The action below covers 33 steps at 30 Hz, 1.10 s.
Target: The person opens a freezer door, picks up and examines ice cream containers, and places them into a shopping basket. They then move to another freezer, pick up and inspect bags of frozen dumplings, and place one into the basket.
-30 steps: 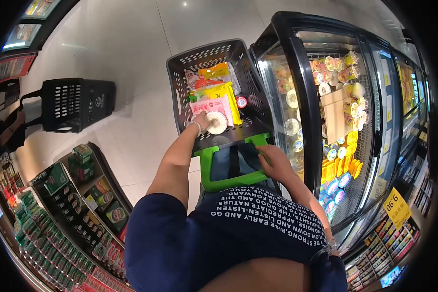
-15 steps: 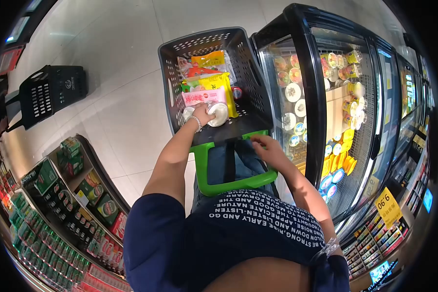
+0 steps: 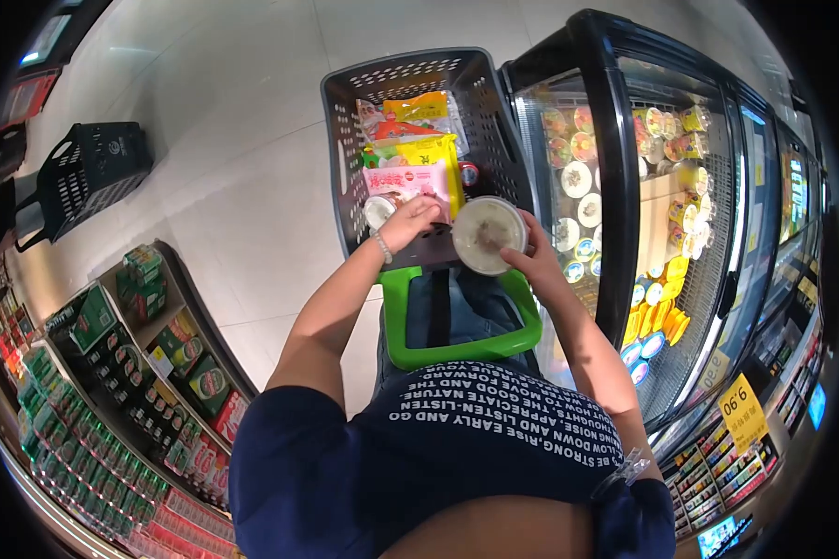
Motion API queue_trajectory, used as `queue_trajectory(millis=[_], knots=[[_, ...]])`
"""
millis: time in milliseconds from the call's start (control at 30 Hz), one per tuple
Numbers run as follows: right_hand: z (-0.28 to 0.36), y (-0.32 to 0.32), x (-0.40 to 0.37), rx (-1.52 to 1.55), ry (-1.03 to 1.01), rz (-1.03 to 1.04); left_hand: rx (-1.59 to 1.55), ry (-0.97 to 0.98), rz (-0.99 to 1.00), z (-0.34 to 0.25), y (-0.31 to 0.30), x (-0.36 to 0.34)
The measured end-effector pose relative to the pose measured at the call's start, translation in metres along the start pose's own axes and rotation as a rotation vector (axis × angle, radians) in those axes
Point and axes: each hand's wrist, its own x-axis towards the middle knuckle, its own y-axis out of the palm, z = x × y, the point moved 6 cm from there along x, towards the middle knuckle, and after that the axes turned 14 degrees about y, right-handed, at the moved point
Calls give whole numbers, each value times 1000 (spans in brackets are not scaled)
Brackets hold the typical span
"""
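A round white-lidded tub (image 3: 485,235) is in my right hand (image 3: 534,253), thumb on the lid and fingers round its far side. It is above the near right corner of the dark shopping basket (image 3: 410,249). My left hand (image 3: 412,224), with a beaded bracelet at the wrist, reaches over the basket beside a pink package (image 3: 405,180); its fingers are spread and it holds nothing I can see. A second white-lidded tub (image 3: 379,212) lies in the basket left of that hand. Yellow packages (image 3: 427,149) and an orange one (image 3: 418,107) lie farther in.
The basket's green handle (image 3: 461,352) is close to my body. A glass-door cooler (image 3: 606,149) with tubs stands at the right. Another dark basket (image 3: 93,177) is on the floor at the left. A shelf of packaged goods (image 3: 168,349) stands at the lower left.
The tub that was under my left hand is now in my right hand, lifted and farther right. My right hand has left the handle. The view has shifted slightly.
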Motion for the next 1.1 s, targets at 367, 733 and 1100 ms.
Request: queue_trajectory(millis=[367, 733, 1100], knots=[[7, 9, -29, 245, -19, -64, 1557, -376, 394, 69, -95, 17], [2, 6, -59, 429, -63, -45, 1438, 67, 292, 7, -58, -7], [-4, -29, -159, 611, -269, 21, -271, 293, -43, -136, 60, -34]])
